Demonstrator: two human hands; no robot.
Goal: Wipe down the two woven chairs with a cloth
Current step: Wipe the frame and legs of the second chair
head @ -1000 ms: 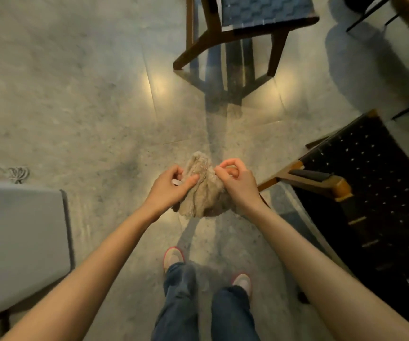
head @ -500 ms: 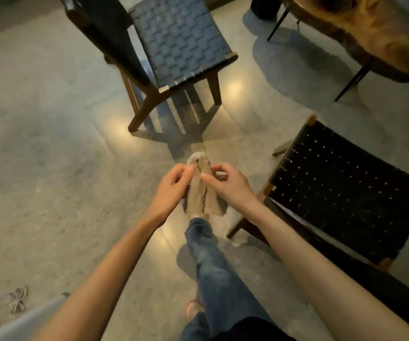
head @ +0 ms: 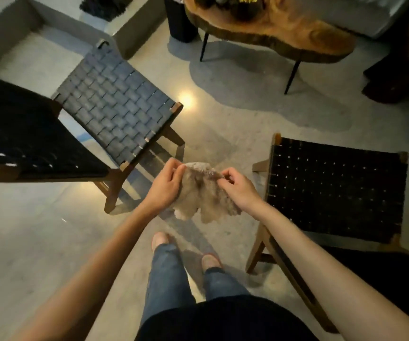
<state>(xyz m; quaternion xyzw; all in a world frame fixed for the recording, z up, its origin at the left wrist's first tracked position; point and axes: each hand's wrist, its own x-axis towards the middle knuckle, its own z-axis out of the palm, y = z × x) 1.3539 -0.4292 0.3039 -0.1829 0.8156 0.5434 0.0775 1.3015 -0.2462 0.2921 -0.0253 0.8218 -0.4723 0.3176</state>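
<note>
- Grip of the left hand (head: 165,187): thumb and fingers pinch the top left edge of the fluffy beige cloth (head: 199,195), which is held in the air.
- Grip of the right hand (head: 239,190): curled fingertips pinch the cloth's top right edge. The cloth hangs spread between both hands, with its ragged lower edge free.
- The left woven chair (head: 115,107) stands ahead on the left, its front corner near the left hand but apart from it.
- The right woven chair (head: 333,185) has its seat edge just beside the right forearm.
- Open floor (head: 223,124) runs between the chairs up to the wooden tabletop (head: 272,30).
</note>
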